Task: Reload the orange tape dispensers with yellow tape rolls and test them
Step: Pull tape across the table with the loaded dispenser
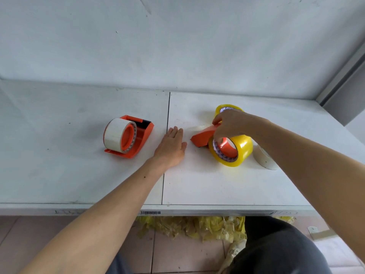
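Two orange tape dispensers lie on the white table (197, 184). The left dispenser (142, 135) carries a white tape roll (115, 134). The right dispenser (201, 138) has a yellow tape roll (242, 149) on its hub. My right hand (230, 124) grips the top of this right dispenser, fingers touching the yellow roll. A second yellow roll (227, 108) stands behind that hand, partly hidden. My left hand (171, 147) rests flat on the table between the two dispensers, fingers apart, holding nothing.
A loose white tape roll (264, 159) lies to the right of the yellow roll, partly behind my right forearm. A grey wall rises behind the table. Below the front edge, a heap of crumpled yellow tape scraps (197, 226) covers the tiled floor.
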Available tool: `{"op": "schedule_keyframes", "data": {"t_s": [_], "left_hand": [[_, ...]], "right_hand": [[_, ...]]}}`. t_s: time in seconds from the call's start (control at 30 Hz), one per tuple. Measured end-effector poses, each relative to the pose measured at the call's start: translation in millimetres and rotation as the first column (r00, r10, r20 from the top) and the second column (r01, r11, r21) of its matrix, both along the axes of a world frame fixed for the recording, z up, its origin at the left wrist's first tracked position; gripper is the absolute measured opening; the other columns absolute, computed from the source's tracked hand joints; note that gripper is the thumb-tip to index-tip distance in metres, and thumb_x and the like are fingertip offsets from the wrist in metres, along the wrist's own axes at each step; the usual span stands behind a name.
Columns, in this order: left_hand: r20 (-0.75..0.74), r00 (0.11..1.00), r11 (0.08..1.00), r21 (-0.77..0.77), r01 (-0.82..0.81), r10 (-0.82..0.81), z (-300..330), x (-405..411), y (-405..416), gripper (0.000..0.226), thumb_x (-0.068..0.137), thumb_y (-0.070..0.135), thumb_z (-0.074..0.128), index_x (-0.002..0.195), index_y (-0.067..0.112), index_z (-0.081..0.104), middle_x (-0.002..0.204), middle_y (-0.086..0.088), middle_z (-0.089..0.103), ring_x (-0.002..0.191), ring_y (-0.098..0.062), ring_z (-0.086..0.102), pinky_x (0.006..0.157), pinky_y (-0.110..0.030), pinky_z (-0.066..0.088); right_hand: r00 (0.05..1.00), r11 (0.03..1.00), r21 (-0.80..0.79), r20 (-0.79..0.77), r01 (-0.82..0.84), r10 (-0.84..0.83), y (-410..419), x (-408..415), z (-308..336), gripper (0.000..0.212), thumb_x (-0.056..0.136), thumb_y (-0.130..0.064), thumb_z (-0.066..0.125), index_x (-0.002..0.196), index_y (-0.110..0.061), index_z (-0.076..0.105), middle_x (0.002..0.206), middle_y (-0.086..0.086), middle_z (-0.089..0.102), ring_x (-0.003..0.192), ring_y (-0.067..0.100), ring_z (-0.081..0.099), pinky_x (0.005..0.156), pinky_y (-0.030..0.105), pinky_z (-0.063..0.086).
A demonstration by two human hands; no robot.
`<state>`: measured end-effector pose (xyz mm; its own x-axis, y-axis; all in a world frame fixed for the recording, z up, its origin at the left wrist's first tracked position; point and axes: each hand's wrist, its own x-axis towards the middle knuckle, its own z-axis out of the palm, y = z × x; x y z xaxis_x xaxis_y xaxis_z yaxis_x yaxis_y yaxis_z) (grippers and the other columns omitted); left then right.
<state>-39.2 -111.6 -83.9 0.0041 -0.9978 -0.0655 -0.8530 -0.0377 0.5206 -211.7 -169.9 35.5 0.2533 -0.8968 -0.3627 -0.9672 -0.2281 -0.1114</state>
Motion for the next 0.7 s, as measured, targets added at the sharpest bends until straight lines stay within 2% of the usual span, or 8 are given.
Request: {"op": "schedule_keyframes", "data": {"t_s": [0.1, 0.2, 0.27, 0.47, 0.53, 0.6, 0.7], "left_hand": [[-0.038, 0.999, 0.999, -0.036, -0.02, 0.019, 0, -2, 7, 0.055, 0.103, 0.022, 0.033, 0.152, 0.007, 0.013, 0.163, -0.012, 0.005, 0.151, -0.022, -0.001, 0.122, -0.034, 0.006], [-0.064, 0.998, 0.997, -0.069, -0.03, 0.026, -1, -1, 10, 0.055, 0.103, 0.022, 0.034, 0.152, 0.008, 0.014, 0.163, -0.01, 0.005, 0.151, -0.021, 0.0, 0.121, -0.032, 0.006], [-0.078, 0.997, 0.997, -0.073, -0.033, 0.028, -2, 1, 11, 0.055, 0.103, 0.023, 0.034, 0.153, 0.009, 0.014, 0.163, -0.009, 0.006, 0.151, -0.02, 0.0, 0.12, -0.031, 0.006], [-0.106, 0.994, 0.999, -0.034, -0.027, 0.023, 1, 6, 9, 0.054, 0.104, 0.024, 0.033, 0.153, 0.01, 0.015, 0.163, -0.007, 0.011, 0.151, -0.019, 0.005, 0.12, -0.032, 0.011], [-0.182, 0.982, 0.996, -0.065, -0.065, 0.052, 7, 7, 6, 0.05, 0.104, 0.023, 0.034, 0.151, 0.011, 0.022, 0.16, -0.008, 0.024, 0.148, -0.022, 0.021, 0.118, -0.033, 0.021], [-0.3, 0.949, 0.985, -0.116, -0.131, 0.092, 15, 9, -2, 0.046, 0.103, 0.019, 0.036, 0.148, 0.014, 0.032, 0.153, -0.007, 0.039, 0.141, -0.024, 0.037, 0.112, -0.03, 0.031], [-0.425, 0.9, 0.983, -0.1, -0.154, 0.098, 24, 8, -28, 0.045, 0.099, 0.012, 0.043, 0.144, 0.017, 0.04, 0.145, -0.005, 0.049, 0.133, -0.019, 0.047, 0.102, -0.02, 0.034]], "right_hand": [[0.988, 0.993, -0.014, 0.108, 0.116, -0.113, -3, 3, 2, 0.052, 0.051, -0.028, 0.077, 0.102, -0.019, 0.075, 0.105, 0.008, 0.068, 0.094, 0.025, 0.063, 0.073, 0.029, 0.05], [0.981, 0.988, 0.01, 0.114, 0.155, -0.156, -6, 7, 7, 0.039, 0.05, -0.023, 0.079, 0.086, -0.01, 0.072, 0.085, 0.008, 0.061, 0.074, 0.024, 0.054, 0.058, 0.025, 0.04], [0.98, 0.985, 0.008, 0.095, 0.173, -0.173, -9, 11, 10, 0.035, 0.048, -0.024, 0.08, 0.078, -0.01, 0.067, 0.081, 0.007, 0.058, 0.072, 0.025, 0.054, 0.055, 0.026, 0.039], [0.987, 0.988, -0.024, 0.062, 0.151, -0.15, -15, 17, 23, 0.044, 0.048, -0.028, 0.08, 0.087, -0.013, 0.068, 0.09, 0.009, 0.065, 0.08, 0.03, 0.062, 0.059, 0.029, 0.046], [0.992, 0.993, -0.028, 0.045, 0.119, -0.117, -16, 20, 27, 0.045, 0.046, -0.028, 0.079, 0.088, -0.014, 0.071, 0.093, 0.009, 0.067, 0.08, 0.029, 0.063, 0.06, 0.029, 0.049], [0.995, 0.995, -0.036, 0.034, 0.09, -0.089, -15, 21, 28, 0.052, 0.043, -0.028, 0.078, 0.094, -0.016, 0.075, 0.099, 0.008, 0.07, 0.086, 0.029, 0.065, 0.069, 0.035, 0.055], [0.995, 0.995, -0.054, 0.054, 0.088, -0.086, -9, 15, 26, 0.056, 0.045, -0.027, 0.079, 0.101, -0.019, 0.077, 0.101, 0.007, 0.07, 0.093, 0.029, 0.066, 0.08, 0.038, 0.057]]}}
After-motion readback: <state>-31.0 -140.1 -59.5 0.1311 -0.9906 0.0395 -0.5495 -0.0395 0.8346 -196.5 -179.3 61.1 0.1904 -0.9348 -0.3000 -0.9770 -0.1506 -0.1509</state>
